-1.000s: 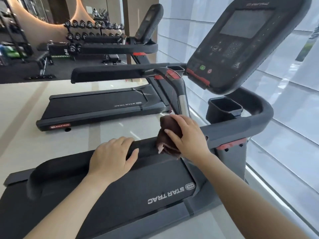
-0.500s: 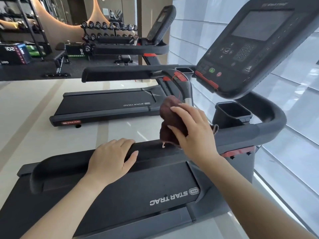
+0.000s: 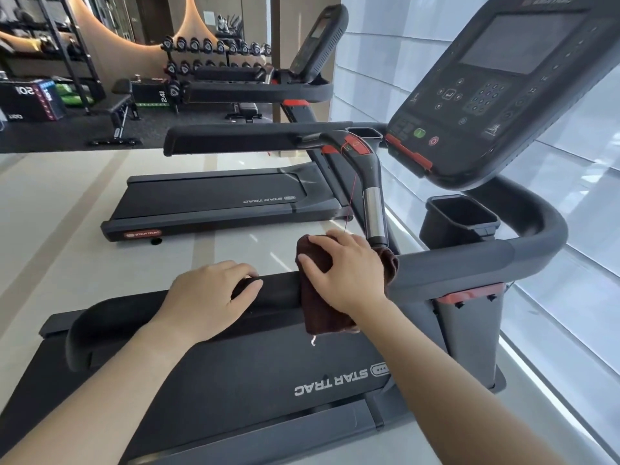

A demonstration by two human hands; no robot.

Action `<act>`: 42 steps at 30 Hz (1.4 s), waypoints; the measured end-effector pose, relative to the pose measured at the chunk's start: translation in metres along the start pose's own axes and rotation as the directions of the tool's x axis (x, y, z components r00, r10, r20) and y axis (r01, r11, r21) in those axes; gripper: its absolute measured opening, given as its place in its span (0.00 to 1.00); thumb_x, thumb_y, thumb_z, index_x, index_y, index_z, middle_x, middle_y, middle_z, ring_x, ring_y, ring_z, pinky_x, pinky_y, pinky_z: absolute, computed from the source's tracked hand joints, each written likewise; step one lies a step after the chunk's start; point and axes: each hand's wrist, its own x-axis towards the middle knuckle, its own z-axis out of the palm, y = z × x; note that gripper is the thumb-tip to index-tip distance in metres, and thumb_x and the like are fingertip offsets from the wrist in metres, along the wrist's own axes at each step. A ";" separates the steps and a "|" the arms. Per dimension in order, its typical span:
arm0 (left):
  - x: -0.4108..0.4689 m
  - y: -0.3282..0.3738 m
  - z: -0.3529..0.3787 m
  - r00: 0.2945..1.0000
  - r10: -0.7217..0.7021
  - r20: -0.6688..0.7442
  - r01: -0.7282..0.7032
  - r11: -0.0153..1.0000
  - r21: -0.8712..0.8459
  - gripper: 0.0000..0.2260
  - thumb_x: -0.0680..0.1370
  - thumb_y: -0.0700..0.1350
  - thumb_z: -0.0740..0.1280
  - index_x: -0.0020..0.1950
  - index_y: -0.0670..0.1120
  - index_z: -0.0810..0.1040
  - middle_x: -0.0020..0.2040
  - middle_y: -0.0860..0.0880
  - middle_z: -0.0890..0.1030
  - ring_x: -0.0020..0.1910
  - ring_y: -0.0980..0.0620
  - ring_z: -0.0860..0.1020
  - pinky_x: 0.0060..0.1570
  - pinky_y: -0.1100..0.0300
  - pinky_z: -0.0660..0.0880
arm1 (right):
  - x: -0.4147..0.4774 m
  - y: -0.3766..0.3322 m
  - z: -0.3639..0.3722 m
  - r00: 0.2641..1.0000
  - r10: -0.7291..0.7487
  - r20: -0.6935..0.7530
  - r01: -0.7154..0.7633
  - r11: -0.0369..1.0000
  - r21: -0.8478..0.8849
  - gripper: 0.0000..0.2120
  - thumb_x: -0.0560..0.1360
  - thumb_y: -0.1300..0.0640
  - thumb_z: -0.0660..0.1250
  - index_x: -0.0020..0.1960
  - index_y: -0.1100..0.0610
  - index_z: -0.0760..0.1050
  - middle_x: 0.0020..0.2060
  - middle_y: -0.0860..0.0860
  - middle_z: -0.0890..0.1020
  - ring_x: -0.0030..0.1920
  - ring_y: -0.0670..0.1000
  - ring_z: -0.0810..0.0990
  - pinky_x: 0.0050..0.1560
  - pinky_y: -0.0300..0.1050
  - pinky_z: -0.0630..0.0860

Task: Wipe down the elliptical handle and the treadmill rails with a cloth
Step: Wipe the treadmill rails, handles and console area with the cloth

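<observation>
cloth (image 3: 318, 297): dark brown, draped over the near treadmill rail (image 3: 278, 290) right where it meets the curved grey front bar (image 3: 469, 260). One end hangs down the near side, so it wraps the rail rather than just sitting on top, which should clean top and side in one pass.
right hand (image 3: 349, 270): pressed flat on the cloth, fingers spread and curled over it, pinning it to the rail. Looks like a wiping grip, not a carry.
left hand (image 3: 214, 297): resting palm-down on the same rail just beside the cloth, fingers curled loosely over the far edge, gripping nothing else. My guess is it's there for balance while leaning in.
upright handle (image 3: 374, 209): chrome-and-black post rising just behind the right hand, not being touched.
console (image 3: 503, 82): overhead to the right, screen dark.
second treadmill (image 3: 214, 199): well apart, further back, untouched.
</observation>
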 end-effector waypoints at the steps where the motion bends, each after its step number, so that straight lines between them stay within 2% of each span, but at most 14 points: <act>1: -0.001 -0.006 -0.003 1.000 -0.009 0.004 0.009 1.000 0.010 0.14 0.76 0.60 0.53 0.51 0.59 0.76 0.48 0.62 0.79 0.44 0.57 0.76 0.37 0.59 0.68 | 0.002 0.000 0.001 0.999 0.038 -0.023 -0.037 0.999 0.030 0.19 0.72 0.39 0.63 0.60 0.46 0.77 0.60 0.47 0.78 0.59 0.55 0.73 0.53 0.50 0.72; 4: -0.009 -0.024 -0.010 0.998 -0.037 0.040 0.038 0.999 -0.007 0.15 0.76 0.61 0.52 0.49 0.59 0.76 0.47 0.61 0.79 0.41 0.56 0.74 0.38 0.58 0.69 | -0.015 -0.020 0.011 0.991 -0.003 -0.130 0.005 1.000 0.015 0.17 0.72 0.42 0.63 0.56 0.48 0.79 0.57 0.48 0.80 0.58 0.57 0.74 0.53 0.53 0.72; 7: -0.016 -0.038 -0.014 0.998 0.006 0.070 -0.004 0.999 -0.033 0.17 0.76 0.61 0.51 0.54 0.59 0.76 0.51 0.60 0.80 0.47 0.53 0.77 0.41 0.57 0.70 | -0.031 -0.041 0.021 0.979 -0.147 -0.143 0.150 0.989 0.013 0.17 0.74 0.43 0.61 0.57 0.49 0.79 0.55 0.49 0.81 0.58 0.58 0.74 0.54 0.54 0.72; 8: -0.019 -0.043 -0.016 0.996 0.028 0.081 -0.026 0.999 -0.031 0.17 0.76 0.61 0.51 0.57 0.60 0.74 0.53 0.60 0.79 0.49 0.53 0.77 0.41 0.57 0.70 | -0.025 -0.040 0.019 0.983 -0.128 -0.129 0.134 0.990 0.034 0.15 0.75 0.44 0.62 0.56 0.49 0.79 0.54 0.49 0.81 0.56 0.57 0.75 0.54 0.53 0.73; 12: -0.031 -0.065 -0.027 0.986 0.108 0.124 -0.107 0.994 -0.011 0.18 0.76 0.63 0.50 0.62 0.62 0.69 0.50 0.59 0.80 0.45 0.51 0.76 0.38 0.57 0.68 | -0.019 -0.060 0.022 0.968 0.144 -0.206 -0.135 0.989 0.060 0.12 0.74 0.47 0.63 0.52 0.50 0.81 0.52 0.47 0.82 0.56 0.56 0.75 0.54 0.54 0.72; 17: -0.037 -0.093 -0.035 0.967 0.201 0.159 -0.201 0.979 -0.013 0.20 0.75 0.65 0.49 0.66 0.62 0.64 0.58 0.59 0.78 0.54 0.49 0.77 0.45 0.54 0.72 | -0.040 -0.111 0.046 0.982 0.020 -0.188 -0.018 1.000 0.012 0.14 0.75 0.45 0.61 0.54 0.49 0.80 0.54 0.48 0.81 0.60 0.55 0.74 0.59 0.54 0.70; 19: -0.040 -0.109 -0.037 0.967 0.197 0.160 -0.192 0.980 -0.045 0.22 0.74 0.66 0.48 0.64 0.62 0.65 0.55 0.60 0.79 0.51 0.50 0.77 0.41 0.56 0.70 | -0.028 -0.108 0.039 0.977 0.120 -0.176 -0.113 0.992 0.049 0.12 0.76 0.47 0.62 0.53 0.49 0.81 0.53 0.47 0.82 0.58 0.55 0.75 0.59 0.55 0.70; 22: -0.045 -0.119 -0.034 0.972 0.199 0.128 -0.183 0.975 -0.126 0.21 0.74 0.66 0.50 0.62 0.61 0.69 0.52 0.57 0.81 0.48 0.48 0.78 0.38 0.57 0.68 | -0.025 -0.126 0.045 0.925 0.284 -0.251 -0.271 0.959 0.088 0.11 0.74 0.48 0.63 0.50 0.49 0.82 0.52 0.46 0.83 0.57 0.54 0.76 0.59 0.54 0.69; 25: -0.045 -0.118 -0.031 0.971 0.224 0.079 -0.216 0.971 -0.101 0.21 0.74 0.65 0.49 0.61 0.60 0.70 0.51 0.55 0.82 0.47 0.46 0.79 0.36 0.57 0.68 | -0.039 -0.157 0.061 0.944 0.193 -0.268 -0.184 0.981 0.059 0.13 0.73 0.46 0.62 0.49 0.48 0.82 0.51 0.46 0.83 0.57 0.53 0.76 0.58 0.53 0.69; 27: -0.045 -0.119 -0.031 0.972 0.225 0.060 -0.220 0.972 -0.088 0.21 0.74 0.64 0.49 0.61 0.59 0.70 0.50 0.54 0.82 0.46 0.46 0.79 0.35 0.58 0.67 | -0.034 -0.151 0.054 0.974 0.095 -0.204 -0.089 0.995 0.037 0.12 0.74 0.46 0.62 0.50 0.48 0.82 0.50 0.45 0.83 0.55 0.52 0.77 0.56 0.50 0.71; 30: -0.048 -0.120 -0.030 0.977 0.210 0.046 -0.205 0.974 -0.098 0.21 0.74 0.64 0.49 0.60 0.58 0.70 0.48 0.54 0.82 0.45 0.46 0.79 0.34 0.58 0.67 | -0.015 -0.138 0.043 0.976 0.179 -0.122 -0.172 0.983 0.068 0.11 0.75 0.46 0.61 0.48 0.46 0.82 0.49 0.42 0.84 0.55 0.50 0.77 0.52 0.47 0.73; 33: -0.049 -0.116 -0.030 0.985 0.170 0.023 -0.166 0.980 -0.107 0.20 0.74 0.64 0.51 0.59 0.59 0.72 0.47 0.55 0.82 0.44 0.47 0.79 0.35 0.59 0.68 | -0.018 -0.148 0.054 0.954 0.226 -0.198 -0.212 0.973 0.090 0.12 0.74 0.46 0.61 0.47 0.47 0.82 0.48 0.44 0.84 0.55 0.52 0.77 0.54 0.51 0.72; 37: -0.049 -0.116 -0.028 0.990 0.140 -0.019 -0.141 0.983 -0.119 0.20 0.72 0.64 0.52 0.57 0.60 0.73 0.45 0.55 0.83 0.43 0.47 0.79 0.34 0.59 0.66 | -0.034 -0.150 0.062 0.959 0.070 -0.273 -0.050 0.995 0.083 0.12 0.74 0.47 0.62 0.48 0.49 0.83 0.48 0.46 0.84 0.52 0.54 0.78 0.54 0.51 0.72; 42: -0.050 -0.117 -0.030 0.986 0.167 0.004 -0.164 0.974 -0.158 0.17 0.74 0.62 0.55 0.59 0.59 0.73 0.46 0.55 0.82 0.44 0.48 0.79 0.35 0.59 0.65 | -0.014 -0.147 0.050 0.931 0.312 -0.191 -0.292 0.948 0.126 0.11 0.75 0.46 0.62 0.48 0.45 0.82 0.50 0.45 0.83 0.57 0.53 0.75 0.58 0.52 0.70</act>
